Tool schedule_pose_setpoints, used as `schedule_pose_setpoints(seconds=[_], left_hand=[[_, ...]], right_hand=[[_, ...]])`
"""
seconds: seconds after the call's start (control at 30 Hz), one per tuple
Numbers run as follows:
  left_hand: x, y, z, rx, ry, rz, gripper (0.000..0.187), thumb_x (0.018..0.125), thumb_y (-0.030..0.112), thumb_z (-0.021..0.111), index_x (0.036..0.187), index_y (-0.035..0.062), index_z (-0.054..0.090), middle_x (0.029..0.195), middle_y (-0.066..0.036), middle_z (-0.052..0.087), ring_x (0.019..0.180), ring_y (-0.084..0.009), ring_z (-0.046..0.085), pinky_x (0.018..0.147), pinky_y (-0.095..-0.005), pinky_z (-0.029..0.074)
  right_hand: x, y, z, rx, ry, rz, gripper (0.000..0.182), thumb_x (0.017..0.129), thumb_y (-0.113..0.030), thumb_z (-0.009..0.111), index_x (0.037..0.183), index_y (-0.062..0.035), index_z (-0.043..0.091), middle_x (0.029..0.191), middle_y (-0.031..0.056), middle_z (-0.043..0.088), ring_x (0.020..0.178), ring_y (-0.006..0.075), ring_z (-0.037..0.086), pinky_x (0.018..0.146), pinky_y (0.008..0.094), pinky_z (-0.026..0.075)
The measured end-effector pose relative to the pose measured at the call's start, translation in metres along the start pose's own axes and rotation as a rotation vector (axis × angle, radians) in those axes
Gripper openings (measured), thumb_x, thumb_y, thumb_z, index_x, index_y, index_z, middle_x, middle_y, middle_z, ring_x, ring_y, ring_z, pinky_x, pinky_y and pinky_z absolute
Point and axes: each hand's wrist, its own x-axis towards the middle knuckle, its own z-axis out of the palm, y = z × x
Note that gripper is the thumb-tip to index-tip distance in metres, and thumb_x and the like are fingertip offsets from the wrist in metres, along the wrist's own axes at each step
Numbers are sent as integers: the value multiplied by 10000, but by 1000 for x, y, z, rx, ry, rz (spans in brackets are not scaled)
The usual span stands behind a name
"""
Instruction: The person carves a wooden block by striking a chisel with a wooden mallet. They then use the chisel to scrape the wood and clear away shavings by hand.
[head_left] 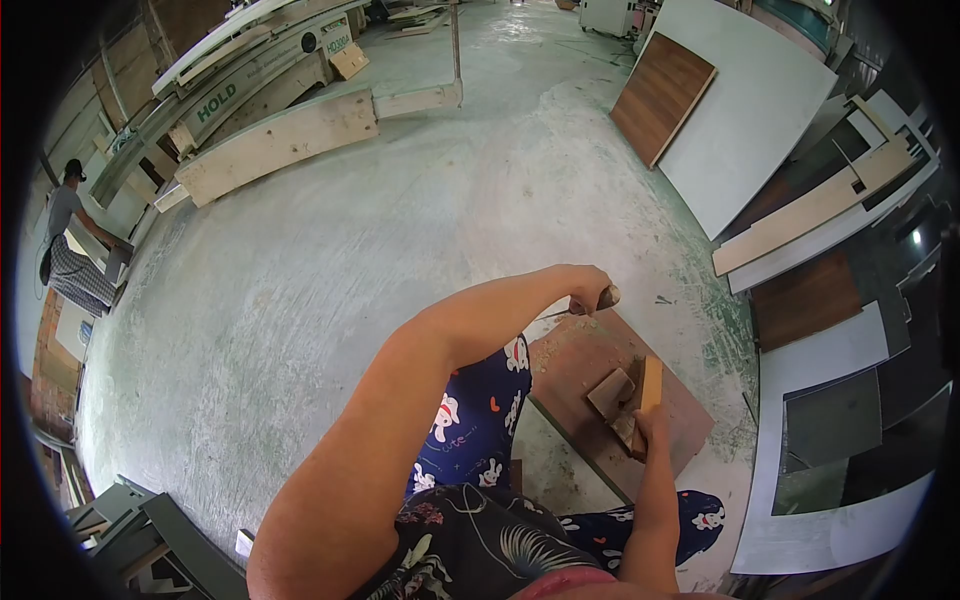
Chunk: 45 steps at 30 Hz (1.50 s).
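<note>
My left hand (590,290) reaches across to the far corner of a reddish-brown board (680,425) and is closed around a tool with a pale, rounded handle end (610,297). A thin dark shaft sticks out from the hand toward the left. My right hand (652,425) grips a long wooden block (651,378) with a pale yellow face, held on edge over the board. Against the block's left side sits a smaller brown wooden piece (610,393). Wood shavings (570,340) are scattered on the board's far end.
The board lies low, close to the concrete floor (300,250), between my legs. Panels, a white one (745,90) and a brown one (663,95), lean at the right. A large machine (230,100) stands at the far left. Another person (75,240) bends over near the left wall.
</note>
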Motion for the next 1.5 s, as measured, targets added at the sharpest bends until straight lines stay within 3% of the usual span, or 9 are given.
schedule_pose_setpoints(seconds=[0.43,0.53,0.63,0.73,0.83,1.23,1.33,1.43,1.5], left_hand=[[1,-4,1,17,24,11,462,592,214,839,973,26,660,935,-162,693,912,-300,663,764,-387,523],[3,-3,-2,28,-41,-37,570,579,243,853,1080,50,660,1060,-157,678,1008,-322,637,852,-397,507],[-1,-4,0,9,18,-5,438,593,197,824,967,32,664,927,-155,697,879,-299,670,755,-383,523],[-2,-5,0,27,36,13,433,593,196,823,960,31,664,901,-151,699,852,-293,674,742,-378,524],[-2,-8,-1,10,29,32,431,596,201,822,961,34,663,881,-145,701,840,-285,676,730,-373,525],[-11,-13,-5,2,14,-29,413,619,210,817,962,44,659,861,-130,705,801,-259,685,712,-363,526],[-13,-14,-6,-3,13,-41,391,623,204,814,941,39,656,848,-128,704,786,-258,686,703,-357,528],[-10,-19,-3,12,61,-45,471,587,218,845,998,58,680,966,-151,696,928,-302,661,794,-390,515],[-13,-16,-8,-54,0,-96,464,584,216,847,987,55,683,962,-151,697,924,-301,662,788,-390,517]], right_hand=[[16,13,14,-43,42,-28,596,689,-327,687,1099,92,582,994,289,648,919,414,651,789,458,519],[12,9,9,-42,34,-38,583,690,-336,687,1075,92,594,989,292,646,923,409,650,791,456,518],[-1,0,-4,-11,50,-21,580,697,-362,693,1055,86,607,982,287,649,924,408,650,788,457,516],[1,0,-7,-106,50,-35,591,699,-387,703,1054,77,611,981,274,655,925,407,650,787,461,514],[-6,-9,-14,-68,26,30,554,707,-331,704,1103,46,611,1069,264,646,1006,405,628,841,467,507],[9,10,-10,97,90,32,491,719,-299,688,1072,36,625,1037,259,655,990,401,636,819,456,505],[20,28,-8,165,191,35,530,697,-340,669,1043,56,602,929,238,672,862,355,674,751,424,524],[27,44,-13,329,211,56,520,688,-330,676,1030,56,609,880,207,674,822,322,673,747,405,521],[33,54,-18,414,212,140,541,691,-311,681,1073,60,590,909,195,662,819,315,658,751,399,517]])
